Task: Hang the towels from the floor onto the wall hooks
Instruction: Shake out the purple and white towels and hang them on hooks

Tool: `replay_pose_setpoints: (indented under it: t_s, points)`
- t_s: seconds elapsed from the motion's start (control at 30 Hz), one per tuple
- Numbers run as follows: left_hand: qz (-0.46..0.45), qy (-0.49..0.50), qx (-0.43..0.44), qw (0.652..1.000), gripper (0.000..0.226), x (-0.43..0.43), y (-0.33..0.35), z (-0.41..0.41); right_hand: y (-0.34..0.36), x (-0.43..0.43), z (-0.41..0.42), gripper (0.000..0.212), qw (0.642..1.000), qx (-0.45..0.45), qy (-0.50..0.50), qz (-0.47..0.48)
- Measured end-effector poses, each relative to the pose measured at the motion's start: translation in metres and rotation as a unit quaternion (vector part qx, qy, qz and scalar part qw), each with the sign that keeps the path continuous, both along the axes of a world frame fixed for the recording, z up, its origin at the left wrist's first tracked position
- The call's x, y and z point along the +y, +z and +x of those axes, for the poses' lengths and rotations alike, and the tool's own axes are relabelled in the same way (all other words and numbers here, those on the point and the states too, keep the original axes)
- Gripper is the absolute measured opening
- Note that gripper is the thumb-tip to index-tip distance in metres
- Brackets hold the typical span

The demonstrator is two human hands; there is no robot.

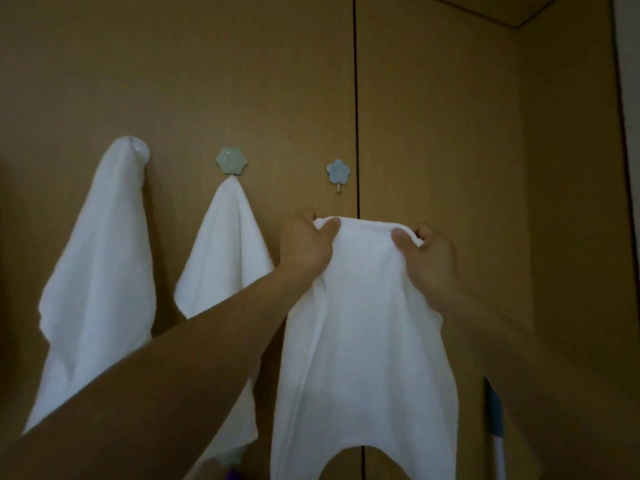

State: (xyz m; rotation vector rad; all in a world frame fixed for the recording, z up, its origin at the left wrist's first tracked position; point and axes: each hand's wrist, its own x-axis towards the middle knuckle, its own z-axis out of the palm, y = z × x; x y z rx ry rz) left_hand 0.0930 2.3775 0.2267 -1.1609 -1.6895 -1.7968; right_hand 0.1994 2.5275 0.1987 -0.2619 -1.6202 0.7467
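The person's left hand and right hand are raised in front of a brown wood-panelled wall. Each grips one end of the bunched top edge of a white terry-cloth towel. On both hands the thumb lies across the front of the cloth and the fingers curl over the edge to the back, where most of them are hidden. The towel hangs slack between and below the hands. Its lower hem is split into two lobes, and the left lobe is cut off by the bottom of the frame.

Just above the held edge, and not touching it, is a blue flower-shaped wall hook with a small bare metal prong. It sits just left of a dark vertical seam in the panelling.

To its left a pale green flower-shaped wall hook carries a second white towel, hung by a point. The left forearm crosses in front of that towel's lower part.

Further left a third white towel drapes over a hook it covers completely, so only a rounded bump shows at the top.

At the lower right a white and blue pole-like object stands partly behind the right forearm, too dim to identify. A small purple shape at the bottom edge is mostly cut off.
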Motion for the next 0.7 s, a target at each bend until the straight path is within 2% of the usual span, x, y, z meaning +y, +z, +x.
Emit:
replay_pose_setpoints:
  t_s: [0.2,0.33,0.47,0.53,0.63,0.7]
  points:
    - [0.024,0.148,0.099,0.984,0.014,0.023,0.08,-0.045,0.085,0.029,-0.058,0.025,0.998,0.027,-0.023,0.052]
    - [0.028,0.228,0.124,0.965,0.019,0.035,0.103,-0.071,0.122,0.045,-0.091,0.021,0.996,0.008,-0.036,0.079]
    - [-0.02,0.338,0.179,0.924,0.027,0.045,0.1,-0.079,0.124,0.057,-0.114,0.021,0.994,-0.002,-0.07,0.083]
    - [-0.049,0.37,0.198,0.907,0.025,0.047,0.093,-0.077,0.118,0.064,-0.115,0.031,0.993,-0.016,-0.079,0.083]
    - [-0.088,0.383,0.182,0.901,0.017,0.048,0.088,-0.073,0.11,0.074,-0.112,0.044,0.998,-0.034,-0.023,0.045]
    - [-0.122,0.359,0.157,0.912,0.015,0.047,0.085,-0.074,0.106,0.076,-0.11,0.041,0.998,-0.046,-0.001,0.035]
